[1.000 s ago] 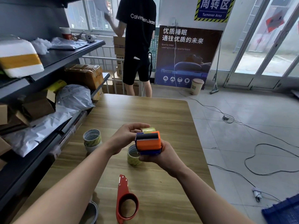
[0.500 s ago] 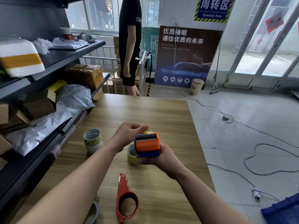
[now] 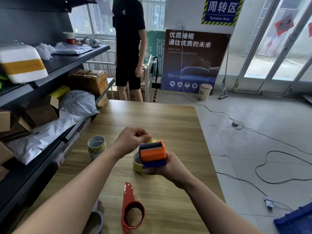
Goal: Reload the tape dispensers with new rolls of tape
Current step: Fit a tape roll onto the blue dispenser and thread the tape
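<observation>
While the right hand [image 3: 168, 168] curls round the underside of the orange-and-blue dispenser [image 3: 152, 153] and holds it up off the desk [image 3: 168, 122], the left hand [image 3: 131, 141] is at its far top edge. Its fingers are curled, with thumb and forefinger pinching at the yellowish roll [image 3: 152, 141] that peeps out behind the orange housing. That's a sensible split: one hand steadies the body and the other is free for the fiddly work. Whether it has the loose tape end or just the roll's rim, I can't tell from here. My read is that the roll is already seated and the end is being threaded, so this dispenser looks close to done. Down on the desk, a spare roll [image 3: 137, 164] stands on its flat side just behind the raised dispenser. Two more are stacked [image 3: 96, 146] off to the left, near enough to grab. The red dispenser [image 3: 131, 211] lies flat close to the near edge with its ring showing no tape, so that one looks like the next job. Another roll [image 3: 97, 220] pokes out under the left forearm. At the far end a person in black [image 3: 129, 48] stands by the shelf [image 3: 55, 76] of parcels.
</observation>
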Available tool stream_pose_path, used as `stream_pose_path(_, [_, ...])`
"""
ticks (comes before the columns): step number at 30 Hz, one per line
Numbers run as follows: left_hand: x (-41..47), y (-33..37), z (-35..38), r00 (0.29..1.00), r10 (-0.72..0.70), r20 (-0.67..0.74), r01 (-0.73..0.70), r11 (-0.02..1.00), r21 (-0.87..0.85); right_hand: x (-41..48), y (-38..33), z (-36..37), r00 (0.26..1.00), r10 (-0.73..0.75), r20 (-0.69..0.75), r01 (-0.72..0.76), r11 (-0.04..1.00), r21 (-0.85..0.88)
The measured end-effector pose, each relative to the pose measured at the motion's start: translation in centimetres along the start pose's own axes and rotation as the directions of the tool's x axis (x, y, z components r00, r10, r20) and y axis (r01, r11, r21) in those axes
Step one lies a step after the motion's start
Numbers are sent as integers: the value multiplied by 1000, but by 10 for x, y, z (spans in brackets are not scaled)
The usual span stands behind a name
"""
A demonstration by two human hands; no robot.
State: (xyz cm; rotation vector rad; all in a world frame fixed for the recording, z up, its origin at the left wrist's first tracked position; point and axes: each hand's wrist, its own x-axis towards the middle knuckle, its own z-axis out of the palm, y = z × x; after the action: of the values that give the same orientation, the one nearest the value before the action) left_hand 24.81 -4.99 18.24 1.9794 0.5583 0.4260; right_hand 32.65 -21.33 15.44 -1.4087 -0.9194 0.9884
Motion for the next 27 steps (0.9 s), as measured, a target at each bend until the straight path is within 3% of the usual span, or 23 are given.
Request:
stream_pose_path(3, [3, -2, 3, 996, -37, -79, 38, 999, 15, 0, 2, 1, 1000, -2, 31, 3, 1000, -13])
stream_pose_path(9, [7, -5, 4, 955, -226, -192, 191, 964, -184, 0, 2, 2, 997, 8, 72, -5, 999, -45])
stream_pose_path(15, [10, -8, 1, 899, -414, -143, 327, 852, -408, 1, 0, 1, 993, 23, 117, -17, 998, -55])
stream_pose_path(21, [3, -9, -4, 940, -335, -64, 284, 874, -395, 0, -1, 0, 982, -52, 181, 22, 987, 162])
stream_pose_path(27, [1, -16, -3, 852, -498, -165, 378, 801, -464, 10, -2, -5, 982, -13, 191, -50, 946, 320])
